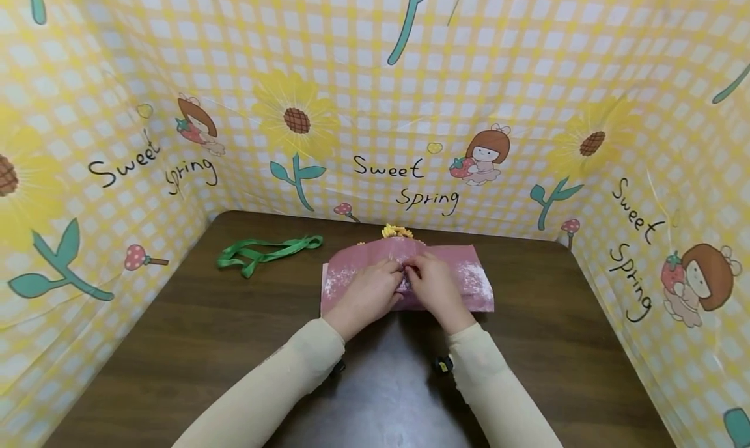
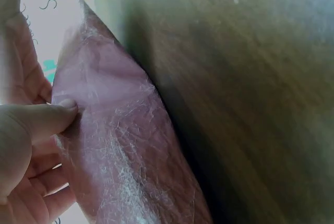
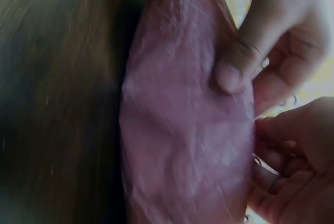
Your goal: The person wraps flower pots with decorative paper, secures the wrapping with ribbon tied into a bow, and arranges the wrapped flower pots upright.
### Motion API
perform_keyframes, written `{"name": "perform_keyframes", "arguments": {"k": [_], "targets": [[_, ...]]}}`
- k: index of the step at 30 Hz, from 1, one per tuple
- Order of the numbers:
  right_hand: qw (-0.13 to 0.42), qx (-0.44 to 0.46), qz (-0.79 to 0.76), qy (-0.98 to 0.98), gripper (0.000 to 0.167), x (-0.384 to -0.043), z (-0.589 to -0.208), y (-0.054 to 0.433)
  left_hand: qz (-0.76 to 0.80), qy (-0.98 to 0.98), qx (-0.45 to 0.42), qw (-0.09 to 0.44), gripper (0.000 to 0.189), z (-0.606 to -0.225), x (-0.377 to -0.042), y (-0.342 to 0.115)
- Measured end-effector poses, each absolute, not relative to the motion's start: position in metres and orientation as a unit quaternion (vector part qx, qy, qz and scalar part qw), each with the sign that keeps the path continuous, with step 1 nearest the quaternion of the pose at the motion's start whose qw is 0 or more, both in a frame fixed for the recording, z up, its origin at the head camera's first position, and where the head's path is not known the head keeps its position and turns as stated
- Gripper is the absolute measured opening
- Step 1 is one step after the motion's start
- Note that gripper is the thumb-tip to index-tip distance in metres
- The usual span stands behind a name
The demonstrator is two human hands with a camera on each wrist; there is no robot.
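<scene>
A pink sheet of wrapping paper (image 1: 469, 275) with white speckled patches stands folded near the far side of the table. Yellow flowers (image 1: 397, 231) peek out behind its upper edge. My left hand (image 1: 370, 292) pinches the paper's upper edge, its thumb (image 2: 55, 117) lying on the front face and its fingers behind. Close beside it, near the middle of the sheet, my right hand (image 1: 435, 285) holds the same edge with curled fingers. In the right wrist view the right hand (image 3: 297, 172) is partly behind the paper. Whatever the paper covers is hidden.
A loosely looped green ribbon (image 1: 263, 252) lies on the dark wooden table (image 1: 176, 344) to the left of the paper. A yellow checked cloth (image 1: 375, 96) with sunflower prints walls in the table at the back and both sides.
</scene>
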State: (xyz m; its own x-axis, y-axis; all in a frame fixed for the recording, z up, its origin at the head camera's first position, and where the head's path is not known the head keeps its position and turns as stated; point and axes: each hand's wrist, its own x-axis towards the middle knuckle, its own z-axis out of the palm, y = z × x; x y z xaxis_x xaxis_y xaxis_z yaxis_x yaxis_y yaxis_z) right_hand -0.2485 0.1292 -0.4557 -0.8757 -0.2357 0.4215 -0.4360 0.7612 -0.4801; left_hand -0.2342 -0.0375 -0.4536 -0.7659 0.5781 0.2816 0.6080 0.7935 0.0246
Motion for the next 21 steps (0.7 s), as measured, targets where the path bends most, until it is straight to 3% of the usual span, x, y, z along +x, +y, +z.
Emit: {"name": "perform_keyframes", "arguments": {"k": [8, 21], "targets": [[0.156, 0.146, 0.278, -0.937, 0.01, -0.25, -0.457, 0.115, -0.105, -0.939, -0.294, 0.146, 0.037, -0.459, -0.228, -0.043], [0.162, 0.167, 0.232, -0.944, 0.008, -0.246, -0.457, 0.101, -0.153, -0.937, -0.26, 0.176, 0.032, -0.468, -0.221, -0.052]]}}
